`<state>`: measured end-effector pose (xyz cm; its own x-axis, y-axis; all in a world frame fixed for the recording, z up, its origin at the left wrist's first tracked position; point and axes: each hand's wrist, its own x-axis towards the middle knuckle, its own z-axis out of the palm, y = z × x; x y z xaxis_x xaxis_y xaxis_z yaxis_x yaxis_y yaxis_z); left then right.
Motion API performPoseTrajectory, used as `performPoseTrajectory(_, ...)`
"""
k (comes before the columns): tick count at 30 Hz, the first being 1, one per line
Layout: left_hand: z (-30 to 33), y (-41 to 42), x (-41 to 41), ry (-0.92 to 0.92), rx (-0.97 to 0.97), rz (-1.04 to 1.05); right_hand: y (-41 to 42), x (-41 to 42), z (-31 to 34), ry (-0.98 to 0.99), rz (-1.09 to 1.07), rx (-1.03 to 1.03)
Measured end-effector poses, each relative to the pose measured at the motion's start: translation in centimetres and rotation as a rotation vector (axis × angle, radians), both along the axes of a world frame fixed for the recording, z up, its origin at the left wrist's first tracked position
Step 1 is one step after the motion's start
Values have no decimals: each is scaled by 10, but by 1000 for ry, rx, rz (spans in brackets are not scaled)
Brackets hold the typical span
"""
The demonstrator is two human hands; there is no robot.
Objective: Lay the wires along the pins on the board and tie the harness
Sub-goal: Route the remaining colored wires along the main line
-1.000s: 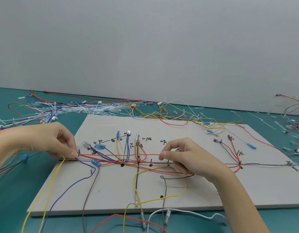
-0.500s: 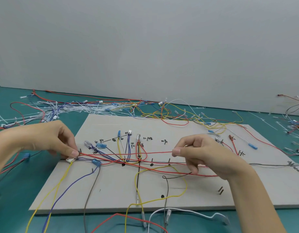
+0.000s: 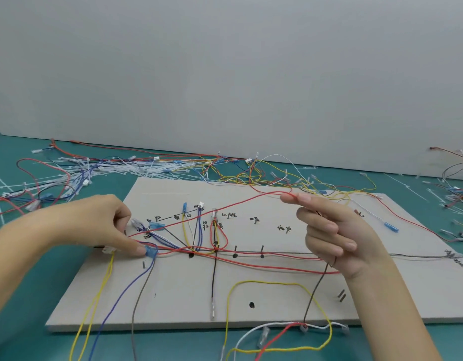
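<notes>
A grey board (image 3: 290, 303) with small pins and black marks lies on the teal table. Red, blue, yellow, black and brown wires run along its middle line. My left hand (image 3: 94, 225) presses the wire bundle down at the board's left end, fingertips beside a blue connector (image 3: 150, 252). My right hand (image 3: 332, 230) is raised above the board's right half and pinches a red wire (image 3: 225, 207) between thumb and forefinger. That red wire stretches taut from my left hand up to my right. A brown wire (image 3: 316, 287) hangs from under my right palm.
Loose wires and white cable ties (image 3: 115, 170) are heaped behind the board to the left. More wires (image 3: 457, 194) lie at the right edge. A yellow loop (image 3: 277, 284) and white and red wires (image 3: 285, 332) trail over the board's front edge. A grey wall stands behind.
My right hand has lifted and moved right and away, drawing the red wire up off the board into a taut diagonal. My left hand has stayed at the left end.
</notes>
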<state>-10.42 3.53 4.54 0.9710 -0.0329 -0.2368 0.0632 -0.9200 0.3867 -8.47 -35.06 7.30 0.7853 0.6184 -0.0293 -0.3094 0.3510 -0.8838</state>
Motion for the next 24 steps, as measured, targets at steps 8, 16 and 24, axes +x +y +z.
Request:
performPoseTrajectory(8,1,5,0,-74,71,6,-6,4,-1,-42,-164,-265)
performPoseTrajectory(16,7,6,-3,-29,73,14,-25,5,-3,-162,-111,-783)
performPoseTrajectory(24,6,7,-2,-92,60,-17,-26,8,-7,-179,-139,-890)
